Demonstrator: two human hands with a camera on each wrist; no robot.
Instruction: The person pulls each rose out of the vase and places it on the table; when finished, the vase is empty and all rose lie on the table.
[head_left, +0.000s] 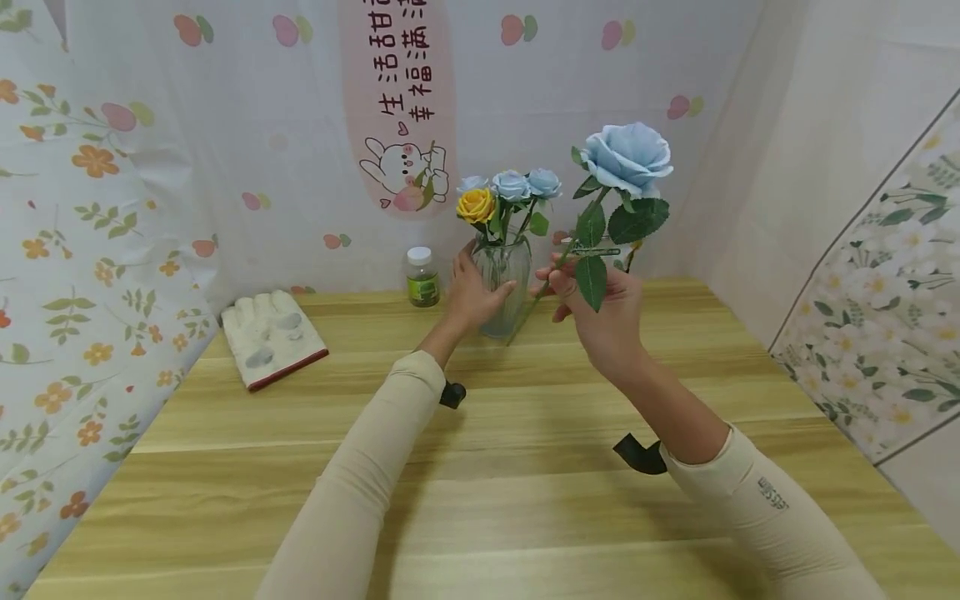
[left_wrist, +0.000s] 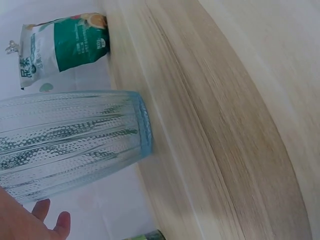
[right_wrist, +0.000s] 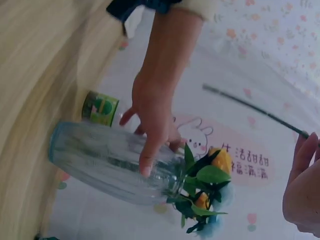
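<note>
A pale blue rose (head_left: 626, 158) on a long green stem is held up over the far part of the desk (head_left: 487, 508), right of its middle, bloom upward and stem slanting down to the left. The right hand (head_left: 606, 321) pinches that stem between thumb and forefinger below the lower leaves; how firmly the remaining fingers bend is hard to tell. In the right wrist view the stem's lower end hangs free, apart from the ribbed glass vase (head_left: 498, 312). The vase stands upright near the middle of the desk's far edge, and the left hand (head_left: 471, 292) grips its upper part, the thumb across the near side and the fingers parted around the left side. Out of its mouth rise a yellow rose (head_left: 476, 206) and several blue roses (head_left: 512, 185) among green leaves; the right wrist view shows a second yellow bloom there. Just left of the vase, by the far edge, is a small jar (head_left: 422, 287) with a white lid and a green label. On the other side of the vase, by the same edge, a green and white packet (left_wrist: 75, 45) shows in the left wrist view. A whitish glove (head_left: 270, 337) with a dark red cuff lies near the desk's far left corner. Behind the far edge hangs a white cloth (head_left: 262, 125) printed with hearts, a rabbit and lettering.
</note>
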